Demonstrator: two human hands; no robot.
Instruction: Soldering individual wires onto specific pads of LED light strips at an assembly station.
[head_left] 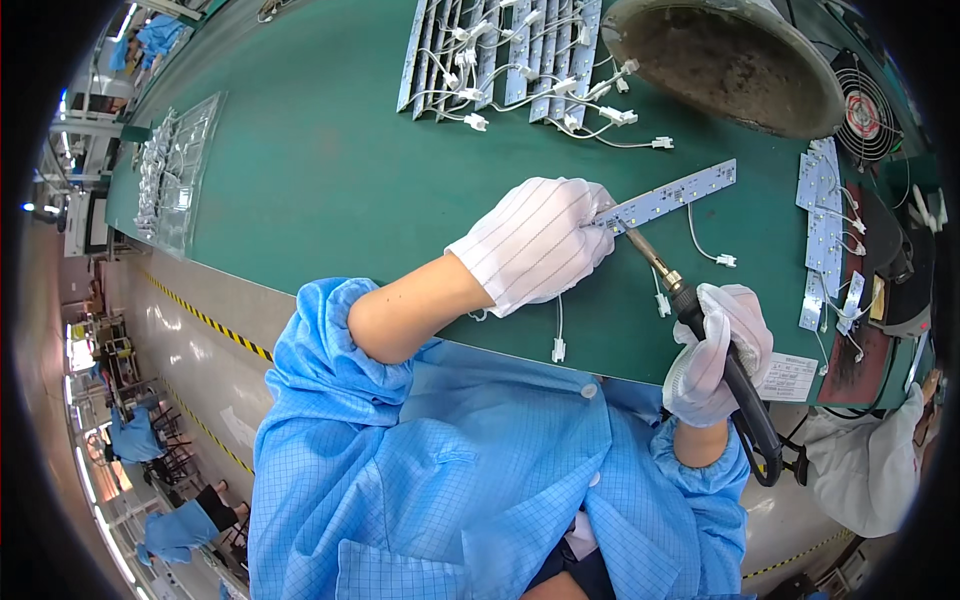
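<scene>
My left hand point(540, 240), in a white striped glove, presses down on the near end of a long narrow LED strip board point(680, 193) lying on the green bench top point(320, 170). My right hand point(715, 352), also gloved, grips the black handle of a soldering iron point(690, 300). The iron's metal tip touches the board's end right beside my left fingertips. White wires with small white plugs point(558, 348) trail from under my left hand and from the board toward the bench edge.
A row of wired LED strip boards point(500, 60) lies at the back, next to a large grey funnel-shaped duct point(720, 60). More boards point(825, 220) are stacked at right near a small fan point(865, 110). Clear plastic trays point(175, 170) sit far left. Other workers in blue coats are visible at lower left.
</scene>
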